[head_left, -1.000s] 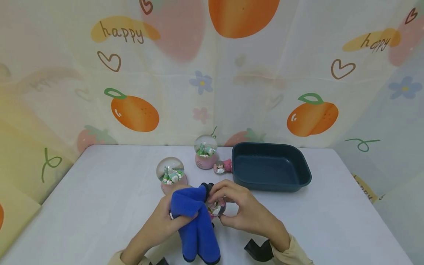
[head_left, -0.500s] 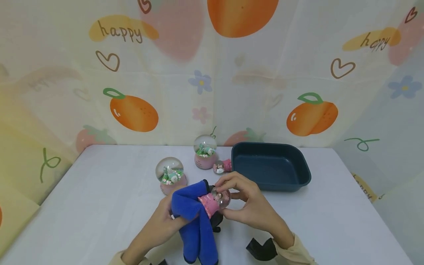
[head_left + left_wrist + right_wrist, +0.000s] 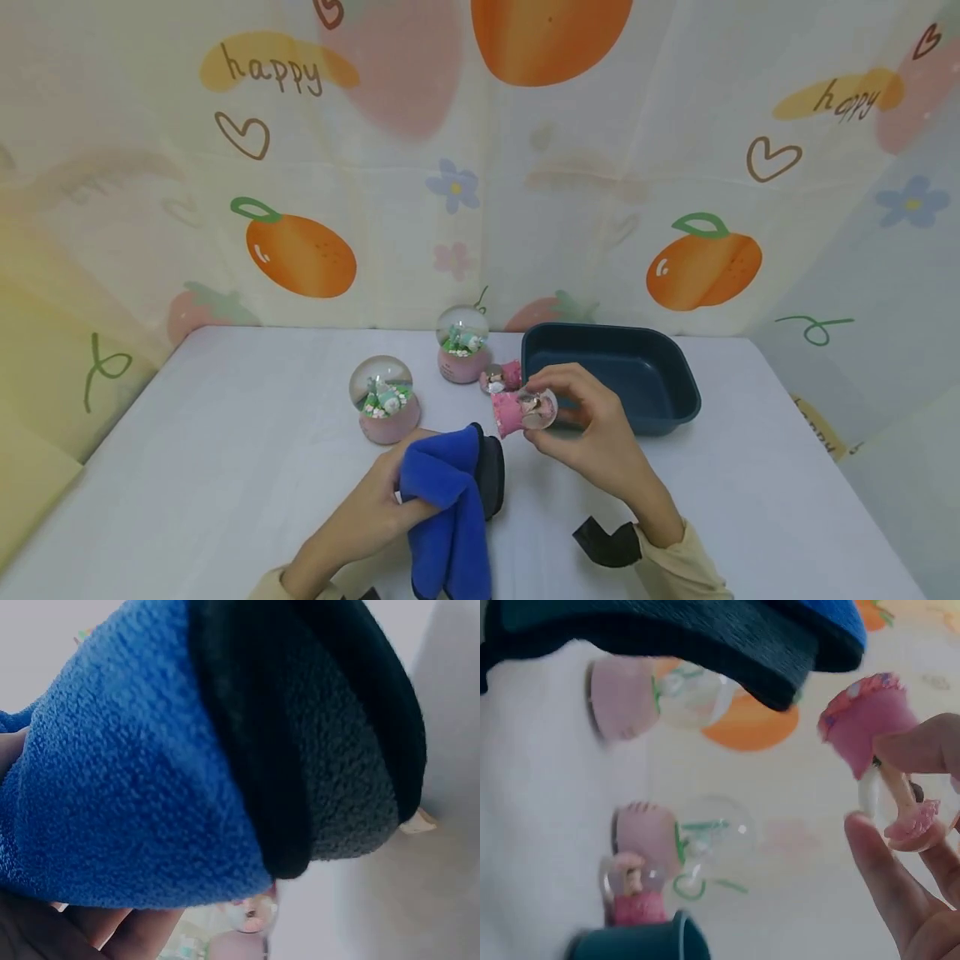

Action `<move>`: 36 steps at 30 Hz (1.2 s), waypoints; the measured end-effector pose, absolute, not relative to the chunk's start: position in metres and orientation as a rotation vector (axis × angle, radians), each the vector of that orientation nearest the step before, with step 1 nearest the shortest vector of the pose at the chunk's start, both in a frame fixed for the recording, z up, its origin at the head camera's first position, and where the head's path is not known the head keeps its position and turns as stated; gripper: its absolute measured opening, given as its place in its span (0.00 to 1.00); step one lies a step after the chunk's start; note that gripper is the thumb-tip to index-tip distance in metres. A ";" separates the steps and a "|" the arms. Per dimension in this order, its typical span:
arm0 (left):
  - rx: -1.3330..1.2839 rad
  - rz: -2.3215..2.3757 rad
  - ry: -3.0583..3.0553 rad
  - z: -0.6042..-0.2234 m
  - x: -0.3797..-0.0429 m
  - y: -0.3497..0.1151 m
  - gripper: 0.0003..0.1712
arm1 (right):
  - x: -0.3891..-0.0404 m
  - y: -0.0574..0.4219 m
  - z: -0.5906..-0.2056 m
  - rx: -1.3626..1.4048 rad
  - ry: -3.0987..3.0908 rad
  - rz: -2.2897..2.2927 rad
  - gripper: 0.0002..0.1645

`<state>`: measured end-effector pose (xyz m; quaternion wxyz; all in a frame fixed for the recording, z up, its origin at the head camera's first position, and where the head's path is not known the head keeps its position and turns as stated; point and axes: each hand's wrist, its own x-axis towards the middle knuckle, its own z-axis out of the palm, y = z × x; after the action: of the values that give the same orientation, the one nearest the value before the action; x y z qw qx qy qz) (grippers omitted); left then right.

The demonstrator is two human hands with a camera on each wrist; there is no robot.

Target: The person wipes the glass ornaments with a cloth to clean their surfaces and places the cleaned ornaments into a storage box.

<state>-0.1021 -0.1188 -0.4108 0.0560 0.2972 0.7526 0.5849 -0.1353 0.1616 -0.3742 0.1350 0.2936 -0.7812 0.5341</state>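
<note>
My left hand [image 3: 375, 510] grips a folded blue cloth [image 3: 450, 479], whose dark grey underside shows at its right edge. In the left wrist view the cloth [image 3: 135, 765] covers most of the picture. Up and to the right of it, my right hand [image 3: 600, 437] pinches a small snow globe [image 3: 512, 413] by its clear dome, tipped sideways with the pink base pointing left. A figure in pink is inside that globe [image 3: 874, 724]. It is held above the table, apart from the cloth, in front of the dark teal tray [image 3: 656, 408].
Two larger snow globes with pink bases stand upright, one [image 3: 386, 404] left of the cloth, the other [image 3: 462, 346] farther back. Another small pink snow globe [image 3: 501, 379] lies on its side by the tray's left end. A printed curtain [image 3: 405, 192] hangs behind the table.
The small snow globe came out from against the cloth and moved up and right with my right hand. My left hand stays nearly in place with the cloth.
</note>
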 end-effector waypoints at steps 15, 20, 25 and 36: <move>0.804 1.755 2.152 -0.441 -0.120 -0.119 0.28 | -0.165 0.190 -0.399 0.416 -2.345 1.452 0.31; 0.803 1.769 2.097 -0.449 -0.123 -0.121 0.27 | -0.174 0.194 -0.407 0.323 -2.359 1.468 0.31; 0.783 1.734 2.038 -0.456 -0.125 -0.123 0.26 | -0.185 0.193 -0.415 0.270 -2.436 1.367 0.30; 0.678 1.808 2.052 -0.480 -0.133 -0.128 0.21 | -0.205 0.188 -0.422 0.251 -2.650 1.154 0.29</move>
<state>-0.1332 -0.1280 -0.4798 0.1615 0.2375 0.7187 0.6333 -0.2048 0.1878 -0.4217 0.1201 0.0860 -0.9068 0.3949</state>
